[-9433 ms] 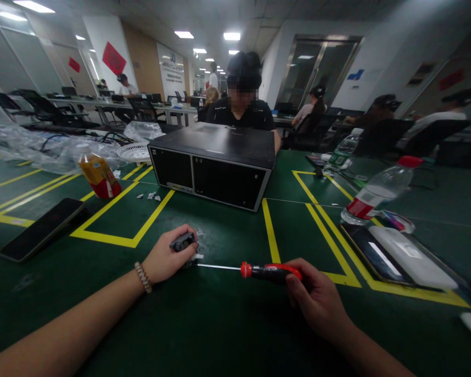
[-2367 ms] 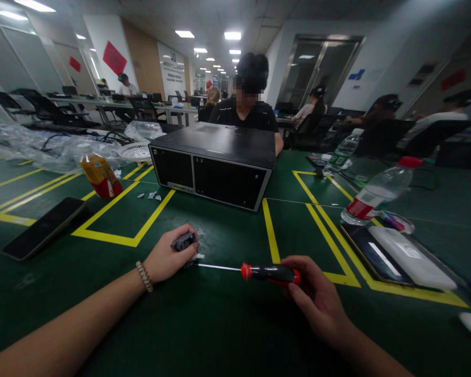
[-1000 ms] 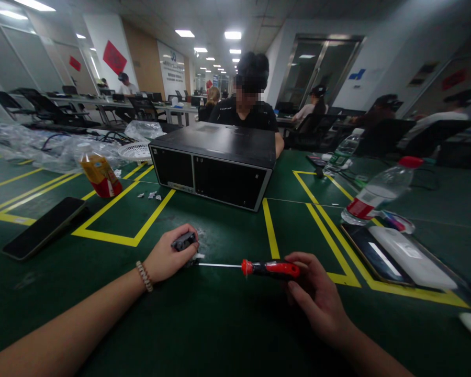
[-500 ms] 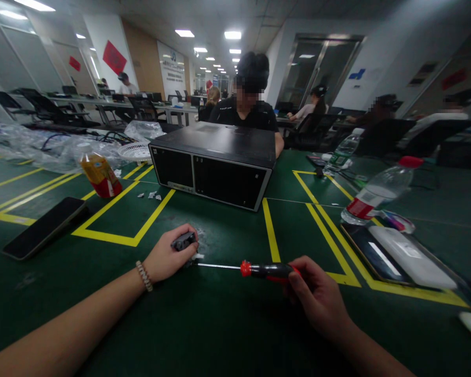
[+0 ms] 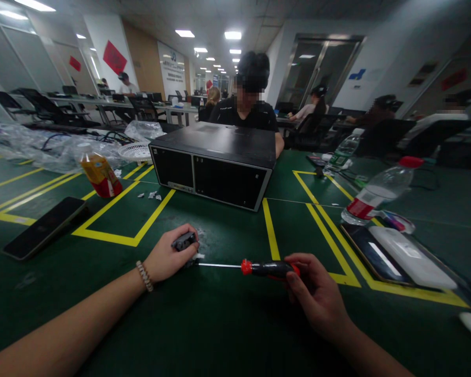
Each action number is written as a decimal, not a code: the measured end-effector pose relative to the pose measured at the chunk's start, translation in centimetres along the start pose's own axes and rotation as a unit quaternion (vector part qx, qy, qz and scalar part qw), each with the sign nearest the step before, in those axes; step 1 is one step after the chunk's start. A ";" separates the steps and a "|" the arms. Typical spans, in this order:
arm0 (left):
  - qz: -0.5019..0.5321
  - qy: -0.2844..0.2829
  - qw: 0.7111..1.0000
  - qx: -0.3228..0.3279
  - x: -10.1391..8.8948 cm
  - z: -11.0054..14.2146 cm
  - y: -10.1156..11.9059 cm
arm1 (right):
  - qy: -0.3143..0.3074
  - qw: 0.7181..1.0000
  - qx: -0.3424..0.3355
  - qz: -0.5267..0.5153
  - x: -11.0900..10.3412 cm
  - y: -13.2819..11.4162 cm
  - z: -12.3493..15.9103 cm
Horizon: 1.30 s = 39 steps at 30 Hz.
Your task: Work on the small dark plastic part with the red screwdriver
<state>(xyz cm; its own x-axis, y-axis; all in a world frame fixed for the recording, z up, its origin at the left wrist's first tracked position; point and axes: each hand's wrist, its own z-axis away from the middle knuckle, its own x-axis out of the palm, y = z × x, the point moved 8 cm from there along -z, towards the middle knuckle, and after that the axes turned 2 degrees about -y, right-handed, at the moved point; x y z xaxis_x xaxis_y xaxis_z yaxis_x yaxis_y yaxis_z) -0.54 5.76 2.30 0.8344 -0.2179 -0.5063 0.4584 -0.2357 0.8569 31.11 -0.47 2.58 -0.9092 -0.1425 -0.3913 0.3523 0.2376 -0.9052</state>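
Note:
My left hand (image 5: 171, 255), with a beaded bracelet (image 5: 144, 276) at the wrist, is closed around a small dark grey part (image 5: 183, 241) low over the green table (image 5: 172, 324). Its exact kind is partly hidden by my fingers. My right hand (image 5: 316, 293) grips the end of a red and black screwdriver (image 5: 270, 269) between thumb and fingers. The screwdriver lies level, its metal shaft pointing left. Its tip reaches the underside of the grey part, where contact is hidden. A bit of something white shows beside the left thumb.
A black box-shaped case (image 5: 220, 167) stands ahead, a person (image 5: 243, 110) behind it. A juice bottle (image 5: 100, 173) and a dark slab (image 5: 45, 228) lie left. At right are a red-capped water bottle (image 5: 382, 191), a phone (image 5: 372, 254) and a white case (image 5: 412, 256).
My right hand's fingers have shifted slightly on the screwdriver's handle, the index finger now reaching further over its end. The left hand and the grey part stay in place.

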 end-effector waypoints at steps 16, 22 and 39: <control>0.000 0.002 1.000 0.005 0.0 -0.1 -0.2 | -0.023 0.998 0.029 -0.051 0.4 0.2 -0.1; 0.000 0.004 1.000 0.006 0.0 0.0 -0.1 | -0.016 0.999 0.019 -0.030 0.2 0.0 -0.3; 0.004 -0.006 1.000 -0.002 0.1 0.0 0.1 | -0.014 0.999 0.013 -0.049 0.3 0.6 -0.2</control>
<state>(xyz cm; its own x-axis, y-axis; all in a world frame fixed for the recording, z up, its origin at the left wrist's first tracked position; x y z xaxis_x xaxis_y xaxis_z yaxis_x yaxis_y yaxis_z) -0.46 5.75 2.32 0.8345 -0.2307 -0.5003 0.4526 -0.2309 0.8613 31.06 -0.18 1.94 -0.9332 -0.1917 -0.3040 0.2674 0.1951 -0.9436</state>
